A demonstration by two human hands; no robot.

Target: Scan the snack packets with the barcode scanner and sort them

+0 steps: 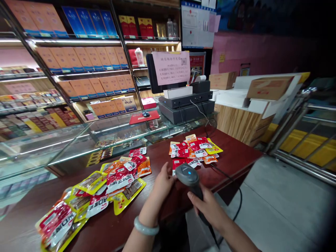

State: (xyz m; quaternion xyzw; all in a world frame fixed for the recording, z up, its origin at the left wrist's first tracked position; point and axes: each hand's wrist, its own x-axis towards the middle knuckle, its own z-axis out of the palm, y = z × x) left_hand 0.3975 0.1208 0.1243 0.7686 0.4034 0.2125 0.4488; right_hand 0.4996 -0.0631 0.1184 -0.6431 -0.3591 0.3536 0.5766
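Observation:
My right hand (207, 204) is wrapped round the handle of a dark grey barcode scanner (187, 175), whose head shows a lit blue light. Just left of the scanner head, my left hand (165, 182) has its fingers curled at the edge of a red and white snack packet (178, 162); the scanner partly hides this packet. Beyond both hands lies a small heap of red, orange and yellow snack packets (198, 145). A larger heap of similar packets (118, 180) spreads across the left of the dark red table (225, 150).
A black cable (240, 196) loops off the table's right side. Behind the table stand a glass display counter (86, 140), a monitor with a paper notice (172, 68), and a cash drawer (186, 110). Boxed goods (84, 57) fill the back shelves. A metal railing (307, 140) is at right.

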